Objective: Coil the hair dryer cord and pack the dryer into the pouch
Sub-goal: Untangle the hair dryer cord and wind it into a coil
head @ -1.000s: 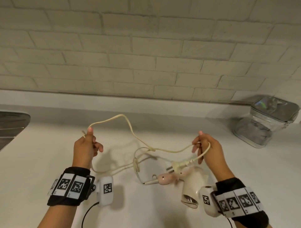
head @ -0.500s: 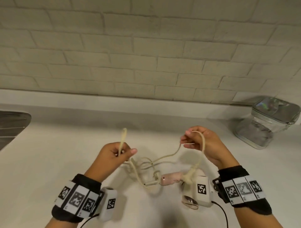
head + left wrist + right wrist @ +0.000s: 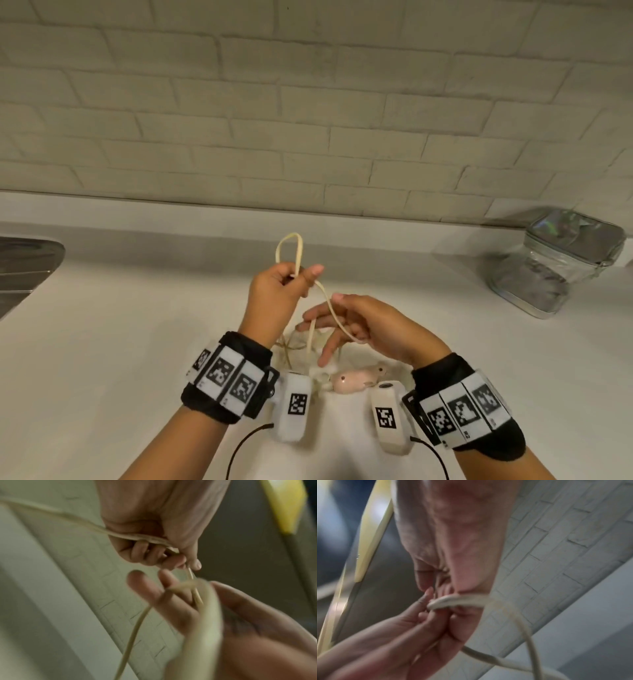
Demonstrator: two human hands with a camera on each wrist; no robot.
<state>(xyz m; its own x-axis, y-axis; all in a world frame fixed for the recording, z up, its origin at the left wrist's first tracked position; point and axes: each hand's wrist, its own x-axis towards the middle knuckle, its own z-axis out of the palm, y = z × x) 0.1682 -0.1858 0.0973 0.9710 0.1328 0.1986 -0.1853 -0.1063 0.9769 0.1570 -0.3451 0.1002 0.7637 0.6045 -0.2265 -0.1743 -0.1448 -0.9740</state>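
Observation:
A cream cord (image 3: pixel 289 247) stands up as a loop from my left hand (image 3: pixel 282 294), which grips it in a fist above the counter. From there the cord runs down across the straight, spread fingers of my right hand (image 3: pixel 370 325), just right of the left. In the left wrist view the left hand (image 3: pixel 154 534) pinches doubled cord (image 3: pixel 133 628) and the right hand (image 3: pixel 188 608) lies open under it. The right wrist view is blurred and shows the cord (image 3: pixel 462 599). The pink-handled dryer (image 3: pixel 356 378) lies on the counter beneath my wrists, mostly hidden. The clear pouch (image 3: pixel 561 267) stands far right.
A white counter (image 3: pixel 102 342) runs to a pale brick wall (image 3: pixel 308 120). A metal sink edge (image 3: pixel 27 260) shows at far left. Slack cord lies heaped under my hands by the dryer.
My hands have come together at the centre. The left moved right and kept its loop. The right moved left and down, its fingers spreading under the cord.

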